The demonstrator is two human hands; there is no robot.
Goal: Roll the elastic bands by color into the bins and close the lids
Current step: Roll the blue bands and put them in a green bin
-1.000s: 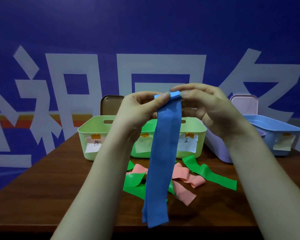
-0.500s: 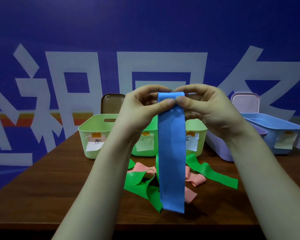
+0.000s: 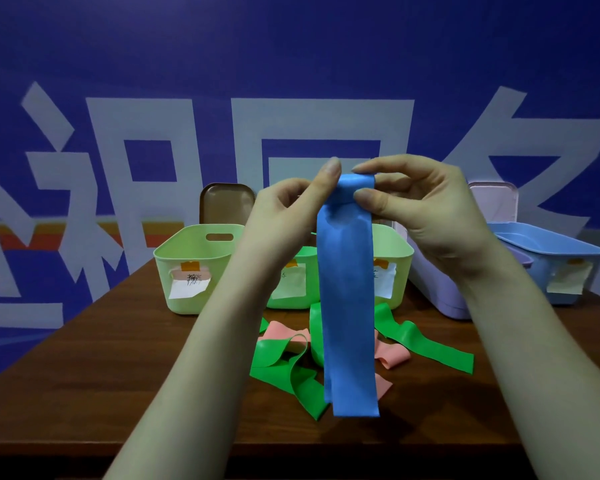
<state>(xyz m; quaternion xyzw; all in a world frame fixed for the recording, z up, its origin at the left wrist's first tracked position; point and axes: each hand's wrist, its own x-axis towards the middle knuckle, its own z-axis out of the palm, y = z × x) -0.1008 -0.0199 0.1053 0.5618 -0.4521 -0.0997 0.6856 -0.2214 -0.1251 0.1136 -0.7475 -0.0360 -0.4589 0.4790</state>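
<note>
A blue elastic band (image 3: 349, 306) hangs straight down in front of me, its top end curled into a small roll. My left hand (image 3: 288, 209) and my right hand (image 3: 420, 209) pinch that roll from either side above the table. Green bands (image 3: 284, 372) and pink bands (image 3: 392, 355) lie loose on the wooden table (image 3: 118, 375) under the hanging strip. Three light green bins (image 3: 184, 268) with paper labels stand in a row behind them, the middle and right ones partly hidden by my arms and the band.
A lilac bin (image 3: 437, 292) and a light blue bin (image 3: 551, 258) stand at the right. A brown lid (image 3: 226, 202) leans on the wall behind the left bin, a pale lilac lid (image 3: 496, 202) behind the right ones. The table's front edge is near me.
The blue band's hanging tail has become shorter and its lower end has risen as the top got rolled up between my fingers. Both hands stayed at about the same height.
</note>
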